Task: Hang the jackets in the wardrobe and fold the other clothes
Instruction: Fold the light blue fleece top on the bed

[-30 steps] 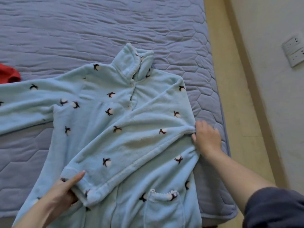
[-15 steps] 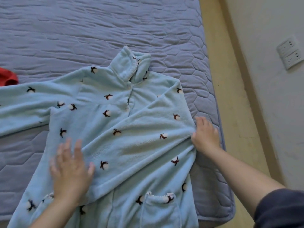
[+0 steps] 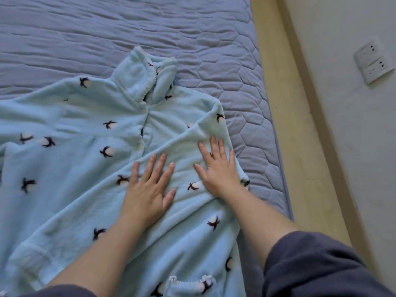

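Quilted grey-blue bed cover (image 3: 128, 28) fills most of the view, stitched in hexagons on the right, wavy lines further left. Bed's right edge runs down the picture; beside it a strip of yellowish floor (image 3: 285, 103), then a pale wall (image 3: 347, 157) with a white socket plate (image 3: 374, 61) on it.

Pale blue fleece garment (image 3: 75, 168) lies front-up on the bed near its right edge, dotted with small dark-and-white motifs. Collar (image 3: 145, 76) points away from the person, standing up a bit. One sleeve (image 3: 70, 211) is folded diagonally across the chest, its cuff (image 3: 27, 258) at lower left.

Left hand (image 3: 147, 189) lies flat on the folded sleeve, fingers straight and spread, palm down, gripping nothing. Right hand (image 3: 220, 170) just beside it, nearer the garment's right edge, also flat, fingers spread, pressing the fleece, holding nothing. Hands are close but not touching.

Cut off: the other sleeve (image 3: 32, 108) runs out of the left edge; hem is below the frame. A frilled pocket (image 3: 190, 286) is clipped by the bottom edge. Dark rolled-up shirt sleeves (image 3: 310, 264) show at the bottom corners. Buttons down the front are mostly lost in folds. What the motifs depict is too small to tell.
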Action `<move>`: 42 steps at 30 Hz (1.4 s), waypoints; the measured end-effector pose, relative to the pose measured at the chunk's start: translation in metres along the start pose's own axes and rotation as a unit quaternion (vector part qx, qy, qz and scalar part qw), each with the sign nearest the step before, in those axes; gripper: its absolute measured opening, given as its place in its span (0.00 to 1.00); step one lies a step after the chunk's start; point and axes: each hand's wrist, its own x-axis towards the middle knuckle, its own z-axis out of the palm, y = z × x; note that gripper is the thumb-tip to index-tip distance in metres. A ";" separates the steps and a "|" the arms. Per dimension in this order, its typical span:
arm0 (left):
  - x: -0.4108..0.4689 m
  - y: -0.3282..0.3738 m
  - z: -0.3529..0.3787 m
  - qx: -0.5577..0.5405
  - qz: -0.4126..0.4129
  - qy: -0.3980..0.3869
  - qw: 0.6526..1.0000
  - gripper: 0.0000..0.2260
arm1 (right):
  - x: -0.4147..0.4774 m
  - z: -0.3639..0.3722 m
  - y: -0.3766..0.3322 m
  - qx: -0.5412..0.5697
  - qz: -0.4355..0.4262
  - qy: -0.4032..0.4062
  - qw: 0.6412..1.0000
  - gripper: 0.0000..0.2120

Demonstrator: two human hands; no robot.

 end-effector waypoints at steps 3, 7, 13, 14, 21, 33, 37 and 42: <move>-0.006 -0.011 0.004 -0.003 -0.007 -0.001 1.000 0.29 | 0.000 0.002 0.005 -0.024 -0.004 0.003 1.000 0.30; -0.021 -0.027 -0.006 -0.002 -0.028 -0.016 0.999 0.30 | -0.011 -0.009 0.018 -0.048 0.027 0.011 0.998 0.29; -0.018 -0.026 -0.020 0.007 -0.018 0.000 1.000 0.29 | -0.037 -0.015 0.042 -0.053 0.068 0.021 0.996 0.28; -0.015 -0.026 -0.020 0.010 0.003 0.005 1.000 0.29 | -0.042 -0.010 0.044 -0.073 0.061 0.011 0.995 0.30; -0.003 -0.034 -0.012 0.021 0.070 -0.004 0.997 0.29 | -0.046 -0.005 0.050 -0.041 0.147 0.034 0.988 0.29; 0.076 -0.120 -0.048 0.053 -0.071 0.030 0.996 0.31 | 0.076 -0.051 -0.058 0.011 -0.013 0.093 0.996 0.27; 0.111 -0.142 -0.038 0.018 -0.133 0.001 0.991 0.33 | 0.121 -0.056 -0.075 0.049 0.010 0.100 0.994 0.27; 0.115 -0.146 0.005 -0.021 -0.155 -0.009 0.988 0.36 | 0.169 -0.067 -0.080 0.133 0.051 0.124 0.982 0.28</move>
